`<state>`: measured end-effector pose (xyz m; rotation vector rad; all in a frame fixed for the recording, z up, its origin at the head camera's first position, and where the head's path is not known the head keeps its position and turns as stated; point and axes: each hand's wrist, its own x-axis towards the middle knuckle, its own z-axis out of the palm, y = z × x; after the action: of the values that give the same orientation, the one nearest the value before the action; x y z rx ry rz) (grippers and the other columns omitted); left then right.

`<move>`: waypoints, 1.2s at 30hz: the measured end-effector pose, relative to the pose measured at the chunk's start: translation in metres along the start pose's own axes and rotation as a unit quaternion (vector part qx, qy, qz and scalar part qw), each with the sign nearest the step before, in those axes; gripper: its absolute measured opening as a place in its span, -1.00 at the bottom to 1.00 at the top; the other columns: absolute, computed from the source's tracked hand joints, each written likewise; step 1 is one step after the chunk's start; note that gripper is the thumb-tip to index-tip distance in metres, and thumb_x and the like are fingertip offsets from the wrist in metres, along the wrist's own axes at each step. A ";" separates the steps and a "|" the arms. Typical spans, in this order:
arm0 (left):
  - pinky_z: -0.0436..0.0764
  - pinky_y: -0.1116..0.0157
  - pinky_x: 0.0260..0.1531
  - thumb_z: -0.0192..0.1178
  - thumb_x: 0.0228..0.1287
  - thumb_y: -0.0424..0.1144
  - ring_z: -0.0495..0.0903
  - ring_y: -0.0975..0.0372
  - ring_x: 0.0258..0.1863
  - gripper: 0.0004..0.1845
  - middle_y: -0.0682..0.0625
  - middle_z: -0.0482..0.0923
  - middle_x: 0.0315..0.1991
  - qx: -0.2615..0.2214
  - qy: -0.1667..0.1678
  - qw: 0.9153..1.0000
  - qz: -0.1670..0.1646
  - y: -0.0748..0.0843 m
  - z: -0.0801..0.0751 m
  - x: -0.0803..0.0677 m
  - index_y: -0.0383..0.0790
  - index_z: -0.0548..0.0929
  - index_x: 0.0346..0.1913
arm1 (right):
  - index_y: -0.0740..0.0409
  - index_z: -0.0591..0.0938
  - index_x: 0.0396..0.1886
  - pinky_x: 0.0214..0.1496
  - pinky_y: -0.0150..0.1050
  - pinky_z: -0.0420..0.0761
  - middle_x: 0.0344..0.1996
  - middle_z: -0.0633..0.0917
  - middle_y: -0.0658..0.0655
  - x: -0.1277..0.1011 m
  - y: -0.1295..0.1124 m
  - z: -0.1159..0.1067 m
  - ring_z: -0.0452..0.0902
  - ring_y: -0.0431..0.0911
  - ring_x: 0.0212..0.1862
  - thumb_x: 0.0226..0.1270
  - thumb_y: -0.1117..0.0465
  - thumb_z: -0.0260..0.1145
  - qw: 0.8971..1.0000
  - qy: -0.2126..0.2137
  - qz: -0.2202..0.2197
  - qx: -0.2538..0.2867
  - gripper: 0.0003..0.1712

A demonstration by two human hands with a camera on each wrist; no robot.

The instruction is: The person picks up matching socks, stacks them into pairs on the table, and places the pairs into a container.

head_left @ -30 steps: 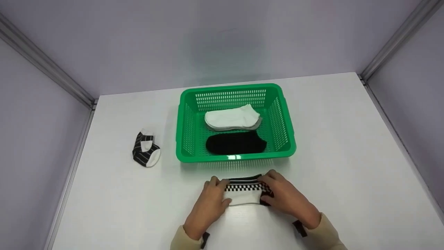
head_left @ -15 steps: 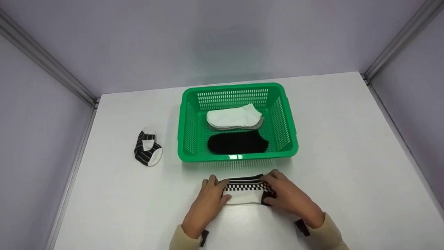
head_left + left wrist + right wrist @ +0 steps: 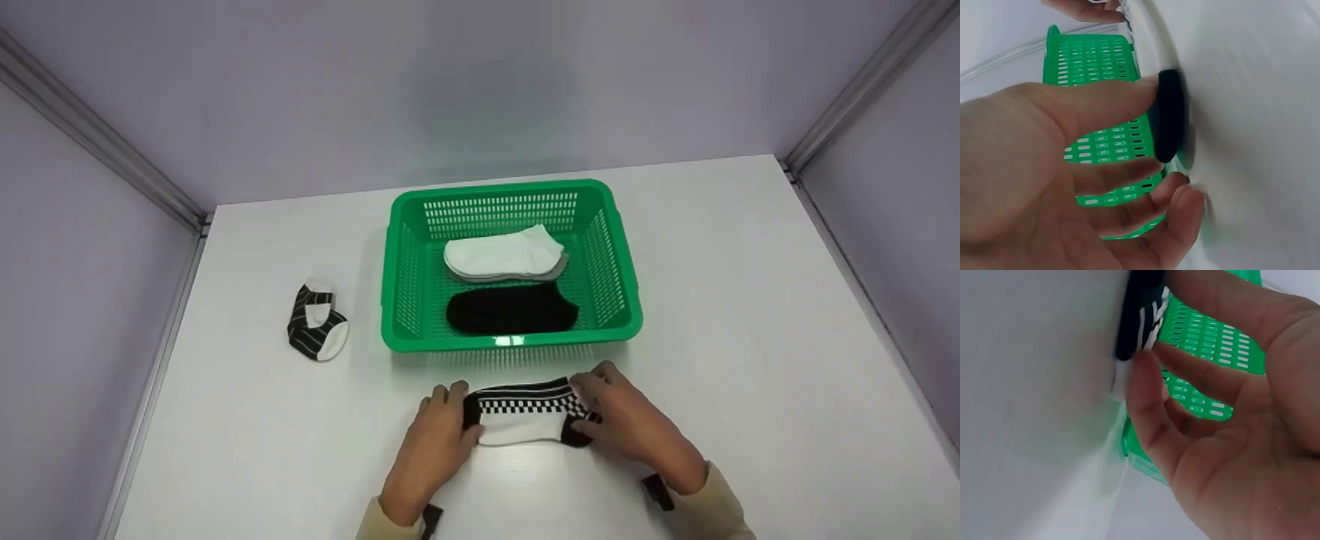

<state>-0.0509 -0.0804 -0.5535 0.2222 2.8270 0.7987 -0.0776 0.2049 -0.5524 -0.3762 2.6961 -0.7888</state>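
Observation:
A white ankle sock (image 3: 521, 429) with black stripes, a checkered band and black heel and toe lies flat on the table, in front of the basket. My left hand (image 3: 433, 442) holds its toe end, thumb at the near edge and fingers at the far edge. The left wrist view shows the black toe (image 3: 1169, 118) between thumb and fingertips. At the heel and cuff end, my right hand (image 3: 637, 420) grips the sock with thumb and fingers, covering part of it. Stripes of the sock (image 3: 1141, 320) show at those fingertips in the right wrist view.
Behind the hands stands a green plastic basket (image 3: 512, 342) holding white and grey socks (image 3: 502, 253) and a black sock (image 3: 511, 308). A black-and-white striped sock (image 3: 307, 339) lies bent on the white table (image 3: 750, 315) at left. Panels enclose the back and sides.
My left hand has slid left along the sock, uncovering part of the black toe. The right hand has shifted slightly right at the heel end. The basket and other socks stay put.

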 end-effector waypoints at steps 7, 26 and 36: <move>0.54 0.25 -0.40 0.35 0.36 -0.39 0.53 0.27 -0.43 -0.54 0.04 0.60 -0.43 -0.060 0.015 0.997 -0.047 -0.011 -0.002 0.007 -0.36 0.55 0.28 | 0.19 0.63 0.25 -0.06 -0.10 0.62 -0.08 0.57 0.15 0.002 0.007 -0.003 0.48 -0.09 -0.13 0.20 0.29 0.59 0.999 0.034 0.008 -0.009 -0.40; 0.66 0.19 -0.10 0.50 0.21 -0.35 0.61 0.25 -0.10 -0.64 0.05 0.64 -0.15 -0.038 -0.052 0.997 0.030 -0.007 -0.006 0.004 -0.16 0.71 0.06 | 0.15 0.68 0.17 -0.08 -0.23 0.63 -0.12 0.67 -0.05 -0.001 -0.002 0.000 0.50 -0.24 -0.14 0.23 0.34 0.54 0.997 -0.033 -0.076 -0.008 -0.51; 0.60 0.24 -0.20 0.35 0.44 -0.16 0.58 0.27 -0.20 -0.78 0.03 0.65 -0.20 -0.039 -0.008 0.999 0.025 -0.031 -0.025 0.007 -0.15 0.70 0.04 | 0.11 0.72 0.02 -0.26 -0.37 0.53 -0.33 0.64 -0.08 -0.003 -0.001 -0.001 0.46 -0.28 -0.30 0.26 0.31 0.54 0.995 -0.011 -0.092 0.038 -0.66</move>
<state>-0.0665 -0.1173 -0.5498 0.2862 2.7789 0.9126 -0.0756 0.2057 -0.5503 -0.6189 2.6296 -0.9285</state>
